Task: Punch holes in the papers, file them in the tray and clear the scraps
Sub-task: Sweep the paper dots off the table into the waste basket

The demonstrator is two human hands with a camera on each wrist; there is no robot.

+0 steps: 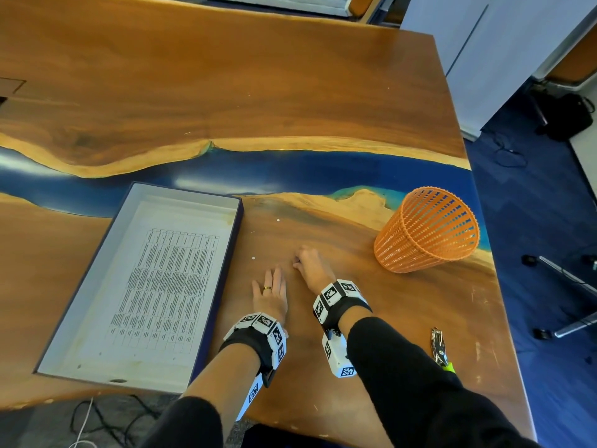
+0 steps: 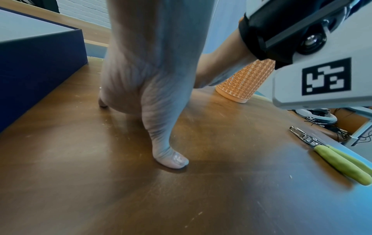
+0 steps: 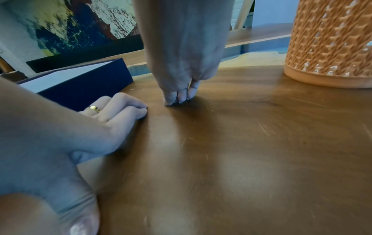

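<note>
Orange lattice basket (image 1: 426, 229), navy tray (image 1: 237, 227), green-handled punch (image 2: 342, 163), blue-streaked wood table (image 1: 226, 92)

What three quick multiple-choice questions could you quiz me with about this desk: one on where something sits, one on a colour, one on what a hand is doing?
1. Where does the hole punch lie?
A. In the tray
B. On the table, at the person's right
C. In the basket

2. What colour is the basket?
A. Orange
B. Green
C. White

3. What is the left hand doing?
A. Gripping the punch
B. Lifting the paper
C. Resting flat on the table

Answers: 1 B, the punch lies near the right table edge, beside the right sleeve. 2 A, its mesh wall is orange. 3 C, its fingers lie straight on the wood, beside the tray holding the printed paper.
</note>
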